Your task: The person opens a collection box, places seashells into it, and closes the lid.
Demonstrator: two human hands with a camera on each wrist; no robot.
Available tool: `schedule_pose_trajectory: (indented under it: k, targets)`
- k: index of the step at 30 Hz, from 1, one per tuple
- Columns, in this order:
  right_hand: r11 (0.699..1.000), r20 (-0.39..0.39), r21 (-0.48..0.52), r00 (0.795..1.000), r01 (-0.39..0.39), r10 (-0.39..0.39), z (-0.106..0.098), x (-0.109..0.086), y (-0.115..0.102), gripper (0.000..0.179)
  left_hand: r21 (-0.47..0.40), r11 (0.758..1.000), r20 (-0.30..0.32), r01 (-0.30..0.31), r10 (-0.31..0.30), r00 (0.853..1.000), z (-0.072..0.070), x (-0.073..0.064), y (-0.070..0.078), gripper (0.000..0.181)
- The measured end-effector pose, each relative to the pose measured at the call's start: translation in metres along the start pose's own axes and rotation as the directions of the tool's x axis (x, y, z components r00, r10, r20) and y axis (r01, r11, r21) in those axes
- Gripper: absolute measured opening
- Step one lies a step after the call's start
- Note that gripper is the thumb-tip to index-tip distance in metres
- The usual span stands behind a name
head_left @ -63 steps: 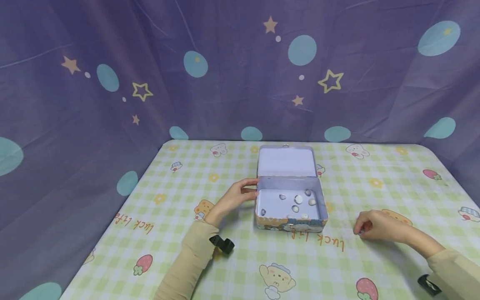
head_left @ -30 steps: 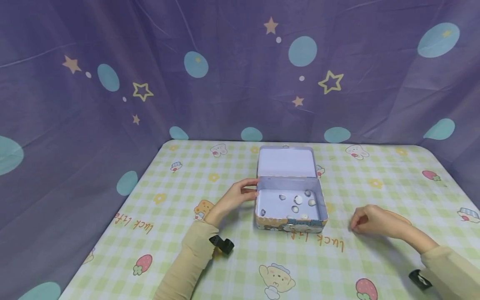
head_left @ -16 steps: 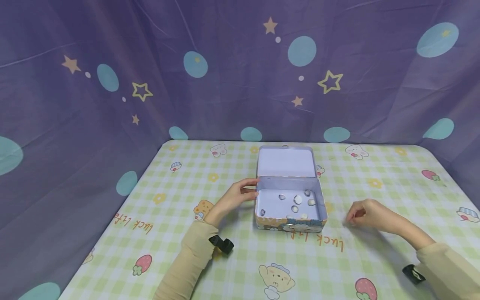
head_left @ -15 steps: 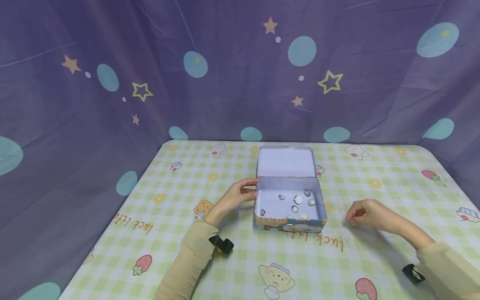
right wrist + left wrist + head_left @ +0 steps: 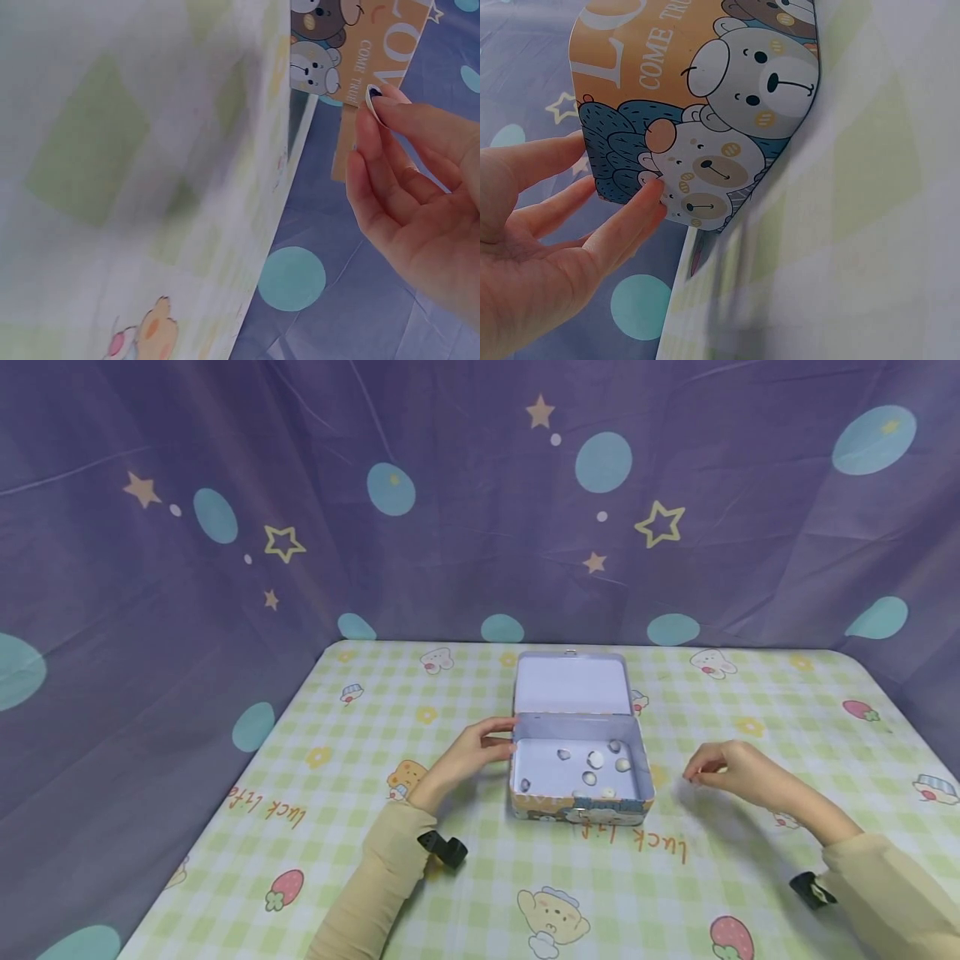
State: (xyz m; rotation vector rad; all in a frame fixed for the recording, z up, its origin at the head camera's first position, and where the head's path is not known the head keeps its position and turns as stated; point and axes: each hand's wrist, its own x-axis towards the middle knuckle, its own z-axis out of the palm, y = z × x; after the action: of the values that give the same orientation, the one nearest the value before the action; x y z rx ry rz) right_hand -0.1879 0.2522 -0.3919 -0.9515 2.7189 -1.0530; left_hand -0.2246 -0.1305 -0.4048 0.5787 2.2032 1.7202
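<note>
An open hinged tin box (image 5: 585, 727) stands mid-table, its lid (image 5: 573, 683) tipped back. Several small seashells (image 5: 596, 760) lie spread over its white floor. My left hand (image 5: 471, 752) rests its extended fingers against the box's left side; the left wrist view has the fingertips touching the printed bear wall (image 5: 731, 82). To the right of the box, my right hand (image 5: 738, 768) hovers above the table. In the right wrist view, its thumb and index finger pinch a small white seashell (image 5: 373, 96) with a dark patch.
A green-and-white checked cloth (image 5: 420, 910) with cartoon prints covers the table. Behind and beside it hangs a purple curtain (image 5: 465, 568) with stars and blue ovals. A black wrist camera (image 5: 444, 848) sits on the left sleeve; another black wrist camera (image 5: 812, 890) is on the right.
My right hand has risen off the table and moved left and away from me, nearer the box, with the seashell between its fingertips. The left hand and the box have stayed put.
</note>
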Motion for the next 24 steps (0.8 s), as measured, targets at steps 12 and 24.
schedule_pose_trajectory:
  k: [12,24]
  targets:
    - [0.994,-0.104,-0.041,0.989,0.098,-0.102,0.001,0.012,-0.010,0.023,-0.012,1.000,0.016,0.019,-0.019,1.000,0.003,-0.007,0.022,0.046]
    - [0.989,-0.160,-0.035,0.976,0.141,-0.145,0.004,0.025,-0.026,0.023,-0.008,1.000,0.015,0.017,-0.017,1.000,0.004,-0.010,0.028,0.047]
